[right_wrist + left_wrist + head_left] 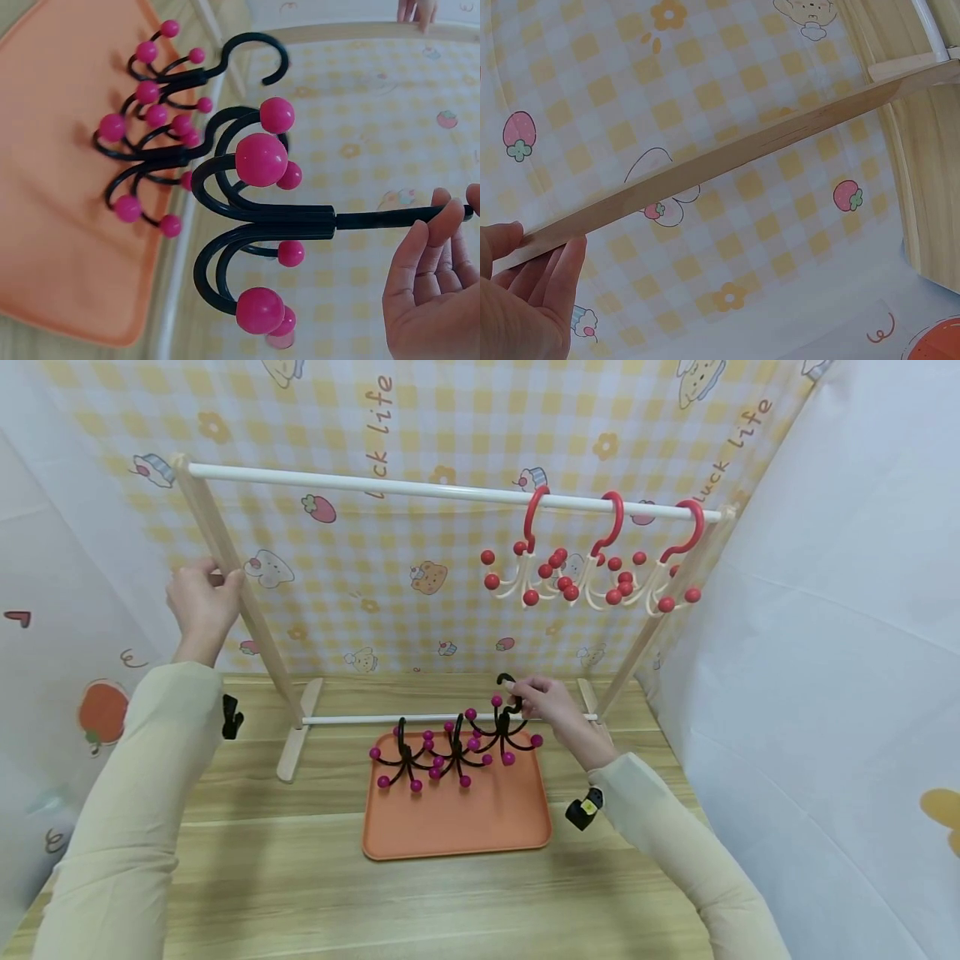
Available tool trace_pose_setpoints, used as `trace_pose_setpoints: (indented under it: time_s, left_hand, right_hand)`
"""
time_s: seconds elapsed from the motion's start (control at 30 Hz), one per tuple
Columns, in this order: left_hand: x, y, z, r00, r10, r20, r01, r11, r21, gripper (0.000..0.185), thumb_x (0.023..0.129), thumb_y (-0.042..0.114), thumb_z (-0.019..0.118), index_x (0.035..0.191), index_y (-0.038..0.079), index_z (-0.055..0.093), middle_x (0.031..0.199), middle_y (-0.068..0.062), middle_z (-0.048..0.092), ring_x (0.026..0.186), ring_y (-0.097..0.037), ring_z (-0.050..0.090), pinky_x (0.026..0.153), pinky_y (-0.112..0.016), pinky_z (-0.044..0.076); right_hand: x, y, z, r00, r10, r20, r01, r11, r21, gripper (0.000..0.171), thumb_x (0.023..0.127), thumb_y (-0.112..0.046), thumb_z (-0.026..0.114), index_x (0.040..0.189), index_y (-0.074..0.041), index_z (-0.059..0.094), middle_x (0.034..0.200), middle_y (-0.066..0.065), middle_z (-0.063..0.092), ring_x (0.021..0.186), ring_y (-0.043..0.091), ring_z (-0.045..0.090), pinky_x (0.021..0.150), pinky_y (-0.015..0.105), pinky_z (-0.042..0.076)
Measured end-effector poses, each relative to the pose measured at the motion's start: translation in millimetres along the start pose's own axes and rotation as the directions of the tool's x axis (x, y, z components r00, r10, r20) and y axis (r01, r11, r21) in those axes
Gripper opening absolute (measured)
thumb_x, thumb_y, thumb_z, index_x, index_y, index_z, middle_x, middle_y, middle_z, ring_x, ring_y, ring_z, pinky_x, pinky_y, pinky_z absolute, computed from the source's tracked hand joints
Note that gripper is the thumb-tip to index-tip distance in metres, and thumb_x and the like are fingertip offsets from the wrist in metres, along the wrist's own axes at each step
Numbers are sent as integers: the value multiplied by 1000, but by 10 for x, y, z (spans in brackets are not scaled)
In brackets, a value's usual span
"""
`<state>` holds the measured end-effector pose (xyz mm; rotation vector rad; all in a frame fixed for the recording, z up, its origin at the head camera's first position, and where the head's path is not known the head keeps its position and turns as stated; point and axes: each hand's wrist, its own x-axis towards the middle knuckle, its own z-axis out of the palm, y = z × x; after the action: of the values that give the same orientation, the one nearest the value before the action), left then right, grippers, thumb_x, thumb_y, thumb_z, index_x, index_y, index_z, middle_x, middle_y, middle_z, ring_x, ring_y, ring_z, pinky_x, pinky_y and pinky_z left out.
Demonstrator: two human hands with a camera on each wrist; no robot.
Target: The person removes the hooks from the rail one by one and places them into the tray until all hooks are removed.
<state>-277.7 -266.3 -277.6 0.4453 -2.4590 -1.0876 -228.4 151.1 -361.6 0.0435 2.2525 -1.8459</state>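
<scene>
The right hand's [546, 697] thumb and forefinger are pinching the hook of a black hanger [503, 723], the other fingers bending loosely alongside; the left hand [204, 602] is gripping the left post [735, 154], thumb on one side and fingers on the other, parting only as far as the wood between them; the held hanger is appearing over the tray's [457, 827] far right corner, and whether it is touching its neighbour I cannot tell.

The right wrist view is showing this hanger from close by, six magenta balls tipping its curling arms, with the left fingers peeping over the post at the top; the left wrist view is giving the left grip plainly and the post's faint grain; only the head view is showing the rail [337, 483] with three red-hooked hangers [619, 518] hanging towards its right end.

Two other black hangers [406, 756] are lying at the tray's far side, their arms overlapping; the tray is showing a matt orange face with rounded corners; smooth white rods are forming the rail and the lower bar [345, 720], joining pale wooden posts; beneath, the table [450, 910] is showing streaky woodgrain; behind, a yellow-checked cloth [450, 410] is hanging, bearing strawberries and flowers.
</scene>
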Motion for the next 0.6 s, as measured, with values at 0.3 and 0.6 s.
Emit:
trace_pose_setpoints:
  time_s: [0.3,0.6]
  left_hand:
    - [2,-8,-3,1000,3,-1,-3,1000,8,44,91,32,40,122,2,52,114,-21,54,102,-34,52,81,-36,44]
    - [4,-15,-7,1000,14,-2,-14,1000,14,44,91,31,40,121,1,52,114,-22,53,103,-35,52,81,-38,44]
  right_hand:
    - [51,341,-70,999,8,-41,-9,999,-37,26,85,-21,59,93,3,61,86,15,61,59,13,50,66,31,48]
    - [116,663,-65,1000,11,-18,-12,999,-30,24,87,-18,55,94,5,61,91,18,61,65,16,53,74,37,47]
